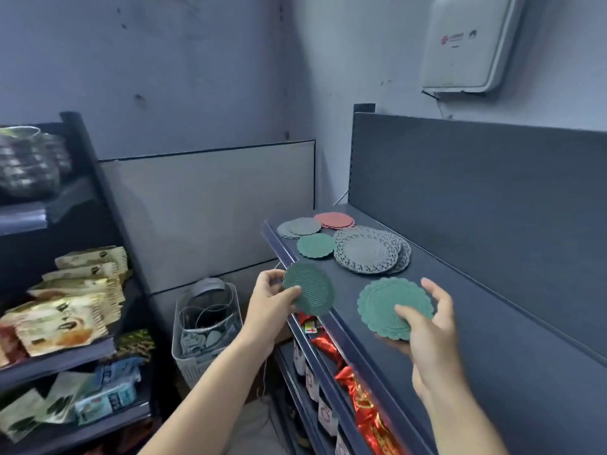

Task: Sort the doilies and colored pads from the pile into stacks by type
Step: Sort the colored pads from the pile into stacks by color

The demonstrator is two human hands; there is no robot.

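A person's left hand [269, 298] pinches a single green pad [310, 289] over the front edge of the dark shelf [492, 339]. At its 3 o'clock, the right hand [425, 330] grips a handful of green scalloped pads [387, 303]. Toward 12 o'clock lie lace doilies [369, 254], a green stack [315, 245], grey pads [300, 226] and red pads [335, 220].

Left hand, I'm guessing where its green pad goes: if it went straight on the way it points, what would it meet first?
Probably the small green stack on the shelf, just beyond the left hand; depth is unclear.
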